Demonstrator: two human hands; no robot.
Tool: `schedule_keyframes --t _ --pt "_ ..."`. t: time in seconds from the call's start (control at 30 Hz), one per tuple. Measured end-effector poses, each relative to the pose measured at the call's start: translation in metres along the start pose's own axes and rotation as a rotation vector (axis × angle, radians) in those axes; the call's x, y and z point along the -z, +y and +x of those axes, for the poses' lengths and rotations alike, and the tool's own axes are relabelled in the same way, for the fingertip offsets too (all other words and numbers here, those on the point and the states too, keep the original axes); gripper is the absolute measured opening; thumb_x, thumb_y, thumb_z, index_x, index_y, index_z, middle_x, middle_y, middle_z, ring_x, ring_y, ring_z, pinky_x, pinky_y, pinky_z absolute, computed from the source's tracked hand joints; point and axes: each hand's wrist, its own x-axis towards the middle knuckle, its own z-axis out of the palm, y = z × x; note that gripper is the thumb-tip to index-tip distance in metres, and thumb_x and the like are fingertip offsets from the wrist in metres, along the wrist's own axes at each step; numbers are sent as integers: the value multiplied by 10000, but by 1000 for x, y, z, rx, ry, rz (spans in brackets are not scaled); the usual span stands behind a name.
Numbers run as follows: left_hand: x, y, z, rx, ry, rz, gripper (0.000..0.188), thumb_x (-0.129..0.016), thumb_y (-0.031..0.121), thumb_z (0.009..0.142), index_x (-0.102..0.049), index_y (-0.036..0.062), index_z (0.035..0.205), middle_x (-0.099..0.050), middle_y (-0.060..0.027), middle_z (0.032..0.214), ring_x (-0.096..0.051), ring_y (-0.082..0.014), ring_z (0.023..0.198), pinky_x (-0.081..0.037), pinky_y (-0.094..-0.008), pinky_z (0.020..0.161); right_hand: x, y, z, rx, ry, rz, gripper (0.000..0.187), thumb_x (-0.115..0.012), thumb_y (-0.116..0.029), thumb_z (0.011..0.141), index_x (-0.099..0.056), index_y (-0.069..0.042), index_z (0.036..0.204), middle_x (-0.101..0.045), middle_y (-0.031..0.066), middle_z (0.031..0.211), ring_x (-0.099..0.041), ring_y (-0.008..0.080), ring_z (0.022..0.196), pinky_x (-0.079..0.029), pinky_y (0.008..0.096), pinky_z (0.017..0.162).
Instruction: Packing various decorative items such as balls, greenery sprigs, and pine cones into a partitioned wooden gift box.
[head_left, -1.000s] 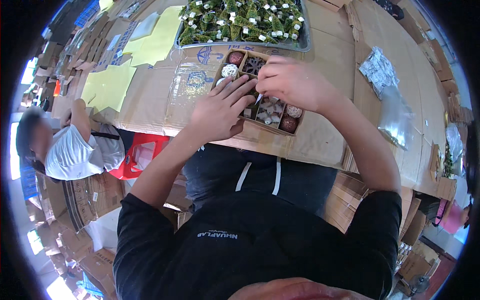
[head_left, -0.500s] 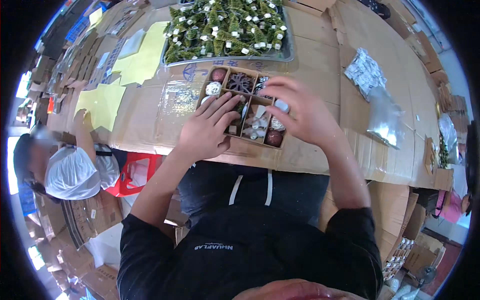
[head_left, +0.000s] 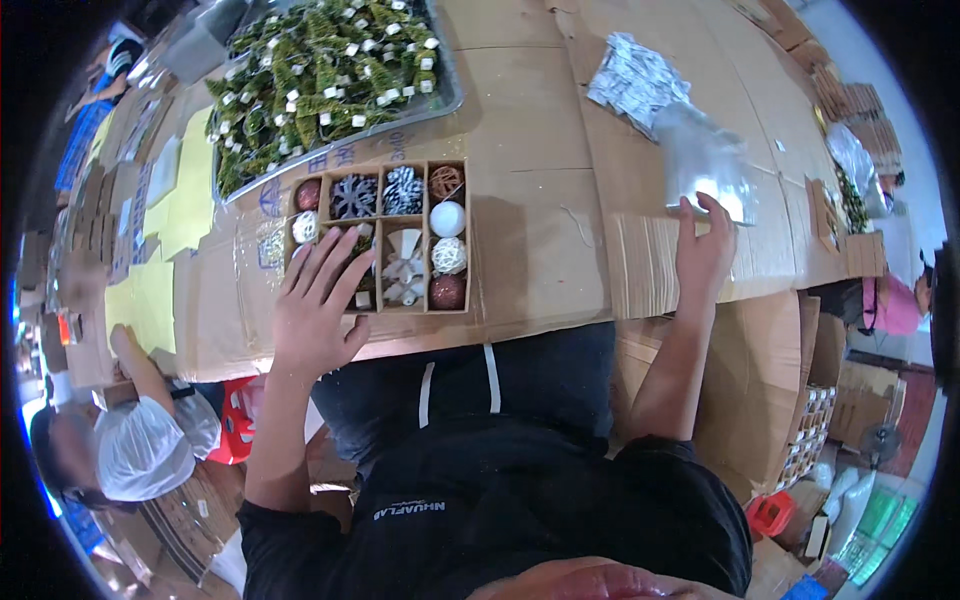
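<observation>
A divided cardboard box (head_left: 467, 240) sits near the table's front edge, its compartments filled with ornaments. Among them are a pinecone with white tips (head_left: 403, 190), a dark snowflake-like piece (head_left: 354, 196), a brown wire ball (head_left: 446, 181), a smooth white ball (head_left: 447, 219), a white woven ball (head_left: 449, 256) and a glittery dark red ball (head_left: 447, 292). My left hand (head_left: 318, 300) lies spread over the lower left compartments, partly covering a small green tree. Off to the right, my right hand (head_left: 706, 248) has its fingers apart at the near edge of some clear plastic bags (head_left: 705, 165).
Small green trees with white bases fill a clear tray (head_left: 455, 100) behind the box. Crumpled silvery-white paper (head_left: 638, 82) lies beyond the bags. Yellow sheets (head_left: 142, 300) rest at the left, where another person's arm (head_left: 140, 365) reaches onto the table.
My right hand has left the box and moved right to the plastic bags. A brown wire ball now shows in the far right compartment. My left hand stays on the box; the view has shifted.
</observation>
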Motion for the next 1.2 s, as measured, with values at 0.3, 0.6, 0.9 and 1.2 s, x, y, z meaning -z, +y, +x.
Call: schedule_keyframes --t 0.3,0.6,0.9,1.2 --pt "-2 0 0 -28 57 -35 639 -715 157 626 -593 136 1253 -483 -146 1479 -445 -354 1373 -344 -515 1133 -2 -4 14 -405 -211 105 325 -669 -383 919 -757 -93 1037 -725 124 850 -682 296 757 -522 401 736" --pt "-1 2 5 -43 36 3 480 -717 162 617 -666 114 1092 -488 -158 1474 -457 -363 1363 -352 -526 1122 -16 34 21 -308 -305 219 351 -696 -413 896 -766 -101 1040 -741 135 916 -707 322 830 -532 400 756" --pt "2 8 9 -47 14 13 511 -716 135 629 -645 99 1134 -483 -167 1476 -445 -377 1371 -342 -538 1129 -19 38 17 -372 -300 315 317 -683 -360 913 -758 -88 1056 -736 146 906 -704 305 848 -527 386 764" --pt "32 16 9 -5 -153 -87 675 -683 98 691 -550 69 1351 -412 -179 1526 -330 -412 1440 -284 -539 1165 -27 34 17 -239 -262 202 249 -628 -294 906 -755 -96 987 -719 158 861 -689 360 804 -535 424 727"
